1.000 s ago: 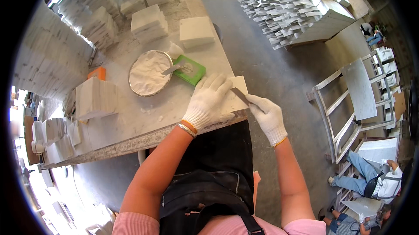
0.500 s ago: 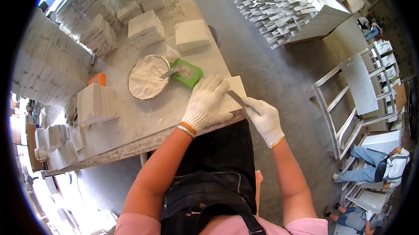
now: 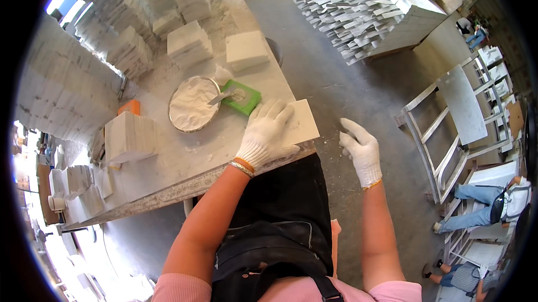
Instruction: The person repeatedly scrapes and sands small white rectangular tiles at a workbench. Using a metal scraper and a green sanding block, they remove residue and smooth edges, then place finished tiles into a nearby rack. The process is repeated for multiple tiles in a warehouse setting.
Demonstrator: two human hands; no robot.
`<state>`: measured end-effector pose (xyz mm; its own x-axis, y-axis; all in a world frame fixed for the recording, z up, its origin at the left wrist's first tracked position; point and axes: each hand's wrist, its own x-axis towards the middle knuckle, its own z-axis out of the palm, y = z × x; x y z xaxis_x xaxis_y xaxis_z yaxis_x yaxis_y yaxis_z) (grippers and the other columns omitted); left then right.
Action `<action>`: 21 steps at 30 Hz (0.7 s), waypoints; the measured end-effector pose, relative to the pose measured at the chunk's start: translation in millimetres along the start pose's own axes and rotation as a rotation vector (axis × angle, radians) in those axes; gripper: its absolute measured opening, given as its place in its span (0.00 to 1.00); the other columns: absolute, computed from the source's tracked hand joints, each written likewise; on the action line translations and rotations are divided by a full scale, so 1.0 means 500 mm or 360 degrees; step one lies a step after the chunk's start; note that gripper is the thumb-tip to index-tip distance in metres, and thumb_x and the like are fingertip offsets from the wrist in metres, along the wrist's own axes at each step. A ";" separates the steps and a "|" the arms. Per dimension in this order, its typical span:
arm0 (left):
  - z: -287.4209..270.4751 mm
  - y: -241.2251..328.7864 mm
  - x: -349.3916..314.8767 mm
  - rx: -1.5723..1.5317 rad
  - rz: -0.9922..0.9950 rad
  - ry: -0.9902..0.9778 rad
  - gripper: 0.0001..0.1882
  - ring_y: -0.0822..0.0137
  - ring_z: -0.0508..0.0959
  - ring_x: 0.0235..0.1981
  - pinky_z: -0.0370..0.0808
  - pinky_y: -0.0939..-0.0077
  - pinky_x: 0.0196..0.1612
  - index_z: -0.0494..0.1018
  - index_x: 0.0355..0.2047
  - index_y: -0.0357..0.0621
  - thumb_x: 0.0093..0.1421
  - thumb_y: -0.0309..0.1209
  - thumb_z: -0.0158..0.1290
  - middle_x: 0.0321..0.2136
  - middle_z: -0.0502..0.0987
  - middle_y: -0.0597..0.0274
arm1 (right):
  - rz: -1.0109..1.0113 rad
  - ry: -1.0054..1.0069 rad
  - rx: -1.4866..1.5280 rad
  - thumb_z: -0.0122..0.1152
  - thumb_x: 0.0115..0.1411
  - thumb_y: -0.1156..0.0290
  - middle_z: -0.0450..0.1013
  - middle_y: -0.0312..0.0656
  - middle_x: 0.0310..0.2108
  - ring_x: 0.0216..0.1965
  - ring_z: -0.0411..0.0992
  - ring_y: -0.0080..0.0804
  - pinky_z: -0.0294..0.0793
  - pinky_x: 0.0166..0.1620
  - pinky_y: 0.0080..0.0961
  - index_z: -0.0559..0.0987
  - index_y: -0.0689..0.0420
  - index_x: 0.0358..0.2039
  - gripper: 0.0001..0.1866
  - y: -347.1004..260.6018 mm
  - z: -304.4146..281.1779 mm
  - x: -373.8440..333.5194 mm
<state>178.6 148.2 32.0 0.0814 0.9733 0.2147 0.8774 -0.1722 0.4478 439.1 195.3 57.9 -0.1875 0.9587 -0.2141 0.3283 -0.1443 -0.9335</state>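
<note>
My left hand (image 3: 265,132), in a white knit glove, lies flat with fingers stretched out on a pale square tile (image 3: 303,122) at the table's front right corner. Off that corner, above the floor, is my gloved right hand (image 3: 361,149). Its fingers are curled; the flat metal blade it held earlier cannot be made out now. Beyond my left hand stands a green box (image 3: 241,97). A metal spatula (image 3: 217,99) reaches from it toward a round bowl of white powder (image 3: 194,105).
Stacked tiles (image 3: 130,138) and an orange item (image 3: 130,106) are on the table's left side. More tile stacks (image 3: 246,51) stand farther back. Across the aisle are a large pile of stone strips (image 3: 347,13), a metal rack (image 3: 417,134) and people (image 3: 485,207) on the right.
My right hand has moved right, away from the tile's edge, and its blade no longer shows. My left hand stays flat on the tile.
</note>
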 end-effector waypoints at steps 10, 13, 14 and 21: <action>-0.012 0.009 0.004 0.0033 -0.0074 0.0032 0.46 0.47 0.69 0.61 0.65 0.50 0.64 0.70 0.56 0.41 0.36 0.46 0.72 0.55 0.72 0.49 | 0.0101 0.0013 0.0284 0.65 0.63 0.70 0.79 0.36 0.32 0.29 0.74 0.19 0.72 0.33 0.18 0.80 0.62 0.53 0.19 0.037 -0.030 -0.083; -0.049 0.029 -0.019 -0.0307 -0.0267 0.0042 0.42 0.45 0.75 0.55 0.71 0.54 0.59 0.74 0.54 0.38 0.39 0.46 0.70 0.50 0.76 0.45 | 0.0088 -0.0042 0.0404 0.65 0.63 0.68 0.79 0.36 0.33 0.31 0.75 0.20 0.73 0.34 0.19 0.81 0.60 0.47 0.13 0.044 -0.012 -0.101; -0.044 0.026 -0.035 -0.0422 -0.0257 0.0164 0.38 0.47 0.78 0.49 0.76 0.62 0.54 0.74 0.54 0.37 0.42 0.41 0.69 0.47 0.78 0.46 | 0.0088 -0.0074 0.0445 0.64 0.64 0.68 0.78 0.34 0.32 0.33 0.76 0.20 0.74 0.36 0.20 0.80 0.58 0.45 0.11 0.051 -0.004 -0.103; 0.040 -0.108 -0.156 -0.2369 -0.0601 -0.0187 0.28 0.62 0.78 0.50 0.78 0.68 0.51 0.72 0.58 0.35 0.60 0.36 0.63 0.49 0.79 0.54 | -0.0457 -0.0436 0.0645 0.67 0.59 0.76 0.72 0.47 0.59 0.59 0.70 0.32 0.70 0.58 0.27 0.83 0.60 0.39 0.07 0.001 0.107 -0.096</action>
<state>134.2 84.5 -26.3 0.0685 0.9875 -0.1420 -0.3907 0.1575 0.9070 398.8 136.1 52.1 -0.4678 0.8825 0.0484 -0.1428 -0.0214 -0.9895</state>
